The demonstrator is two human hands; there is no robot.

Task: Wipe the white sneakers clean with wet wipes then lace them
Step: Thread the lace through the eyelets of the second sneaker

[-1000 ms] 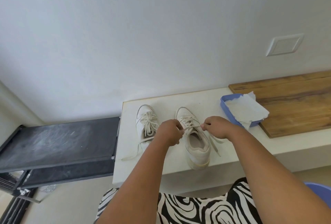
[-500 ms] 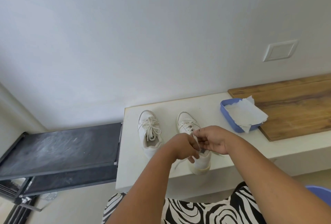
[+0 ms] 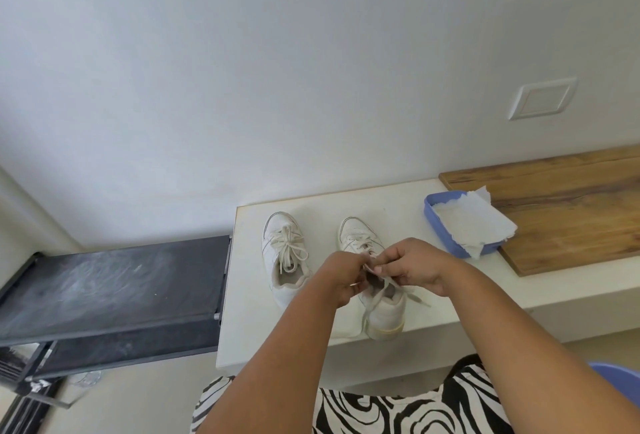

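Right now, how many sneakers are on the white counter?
2. The left sneaker stands alone with its bow tied; the right sneaker sits under the left hand and right hand, which pinch its laces.

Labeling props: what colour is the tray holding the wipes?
Blue tray, clearest in the head view.

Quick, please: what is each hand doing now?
Left hand: pinches the lace of the right-side sneaker.
Right hand: pinches the same lace.

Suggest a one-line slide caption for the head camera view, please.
Both hands, left hand and right hand, tie the lace on the right sneaker; the left sneaker is already bowed.
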